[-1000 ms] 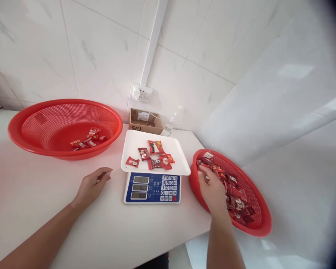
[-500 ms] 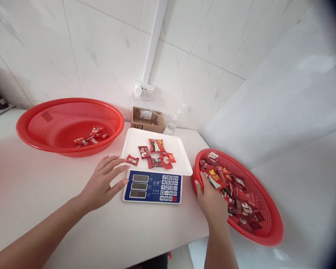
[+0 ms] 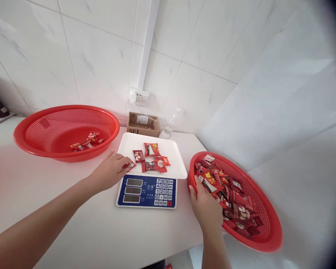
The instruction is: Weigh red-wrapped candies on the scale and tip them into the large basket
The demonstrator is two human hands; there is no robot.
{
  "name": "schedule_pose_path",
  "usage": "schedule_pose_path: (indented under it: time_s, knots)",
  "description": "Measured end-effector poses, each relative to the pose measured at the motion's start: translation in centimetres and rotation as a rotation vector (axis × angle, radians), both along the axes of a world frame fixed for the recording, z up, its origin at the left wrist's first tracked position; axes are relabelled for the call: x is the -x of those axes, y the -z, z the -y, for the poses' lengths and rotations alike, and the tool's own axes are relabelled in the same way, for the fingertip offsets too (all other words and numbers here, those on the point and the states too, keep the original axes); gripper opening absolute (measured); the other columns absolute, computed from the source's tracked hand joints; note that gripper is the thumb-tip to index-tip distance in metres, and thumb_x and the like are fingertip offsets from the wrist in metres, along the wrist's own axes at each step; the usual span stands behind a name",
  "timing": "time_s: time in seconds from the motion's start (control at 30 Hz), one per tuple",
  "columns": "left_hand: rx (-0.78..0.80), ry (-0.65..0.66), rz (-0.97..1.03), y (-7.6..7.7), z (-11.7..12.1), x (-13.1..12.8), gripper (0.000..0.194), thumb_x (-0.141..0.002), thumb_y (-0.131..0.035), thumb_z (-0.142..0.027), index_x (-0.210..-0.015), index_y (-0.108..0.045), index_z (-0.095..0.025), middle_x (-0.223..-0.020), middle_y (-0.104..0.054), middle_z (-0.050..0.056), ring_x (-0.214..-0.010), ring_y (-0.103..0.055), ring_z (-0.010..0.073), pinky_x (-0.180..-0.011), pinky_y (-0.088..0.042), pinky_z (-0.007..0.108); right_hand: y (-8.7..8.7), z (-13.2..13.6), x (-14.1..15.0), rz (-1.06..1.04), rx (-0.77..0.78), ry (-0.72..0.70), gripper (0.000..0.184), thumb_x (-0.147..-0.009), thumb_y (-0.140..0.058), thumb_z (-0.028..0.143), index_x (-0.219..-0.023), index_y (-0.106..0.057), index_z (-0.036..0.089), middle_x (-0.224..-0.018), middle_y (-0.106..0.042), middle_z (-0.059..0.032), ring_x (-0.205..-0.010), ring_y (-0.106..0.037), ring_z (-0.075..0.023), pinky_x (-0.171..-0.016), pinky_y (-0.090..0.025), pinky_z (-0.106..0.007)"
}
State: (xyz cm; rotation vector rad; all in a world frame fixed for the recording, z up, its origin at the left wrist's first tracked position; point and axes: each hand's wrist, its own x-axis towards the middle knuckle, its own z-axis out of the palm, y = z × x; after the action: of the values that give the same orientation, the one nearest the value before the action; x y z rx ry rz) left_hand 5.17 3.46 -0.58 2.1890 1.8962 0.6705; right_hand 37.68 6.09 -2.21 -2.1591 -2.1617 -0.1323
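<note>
Fingers of the left hand (image 3: 109, 172) pinch a candy packet (image 3: 129, 166), its long axis slanting toward the scale tray (image 3: 168, 170).

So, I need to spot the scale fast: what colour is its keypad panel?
Blue, with white keys, on the scale's keypad panel; the head view shows it best.

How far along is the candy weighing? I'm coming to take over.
Done: few candies lie in the left basket. In hand: left hand touches a candy on the scale tray; right hand in the right basket. Left: that heaped basket.
</note>
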Motion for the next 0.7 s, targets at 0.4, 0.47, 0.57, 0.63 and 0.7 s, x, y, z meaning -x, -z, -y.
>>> schedule_pose_path:
  time_s: [0.4, 0.47, 0.57, 0.63, 0.7]
  knots:
    - [-0.001, 0.037, 0.117, -3.2, -1.3, -2.0, 0.019, -0.08, -0.037, -0.02, -0.078, -0.056, -0.023, -0.092, -0.063, 0.003, -0.08, -0.061, 0.0161, -0.067, -0.049, 0.026, -0.9, 0.2, 0.3, -0.004, 0.049, -0.008, 0.052, -0.095, -0.023, 0.038, -0.142, -0.037, 0.022, -0.107, -0.068, -0.0121, -0.092, -0.066, -0.027, -0.068, -0.051, -0.037]
    - [-0.049, 0.085, 0.118, -3.6, -2.2, -3.0, 0.024, -0.083, -0.033, -0.02, -0.085, -0.057, -0.023, -0.099, -0.061, 0.004, -0.087, -0.061, 0.0166, -0.075, -0.05, 0.028, -0.9, 0.2, 0.4, -0.003, 0.049, -0.003, 0.051, -0.095, -0.023, 0.039, -0.141, -0.037, 0.022, -0.104, -0.069, -0.0122, -0.09, -0.067, -0.0269, -0.067, -0.051, -0.036]
    - [-0.108, 0.14, 0.104, -3.8, -3.5, -4.3, 0.029, -0.087, -0.031, -0.022, -0.095, -0.059, -0.022, -0.111, -0.059, 0.006, -0.1, -0.059, 0.0184, -0.087, -0.049, 0.032, -0.8, 0.2, 0.3, -0.002, 0.041, -0.007, 0.051, -0.095, -0.023, 0.038, -0.141, -0.038, 0.022, -0.1, -0.07, -0.0125, -0.088, -0.067, -0.0268, -0.066, -0.051, -0.036]
    - [-0.137, 0.162, 0.094, -3.5, -3.6, -4.6, 0.03, -0.088, -0.033, -0.025, -0.102, -0.059, -0.021, -0.121, -0.056, 0.008, -0.11, -0.056, 0.0202, -0.095, -0.047, 0.034, -0.7, 0.2, 0.2, -0.004, 0.036, -0.021, 0.052, -0.095, -0.024, 0.038, -0.141, -0.038, 0.02, -0.098, -0.07, -0.0129, -0.088, -0.067, -0.0267, -0.067, -0.051, -0.037]
    - [-0.16, 0.175, 0.088, -2.9, -2.8, -4.5, 0.03, -0.089, -0.036, -0.029, -0.106, -0.059, -0.022, -0.126, -0.055, 0.008, -0.116, -0.053, 0.0207, -0.099, -0.045, 0.035, -0.7, 0.3, 0.2, -0.003, 0.038, -0.027, 0.052, -0.095, -0.024, 0.037, -0.141, -0.038, 0.019, -0.098, -0.07, -0.0129, -0.088, -0.067, -0.0259, -0.068, -0.051, -0.036]
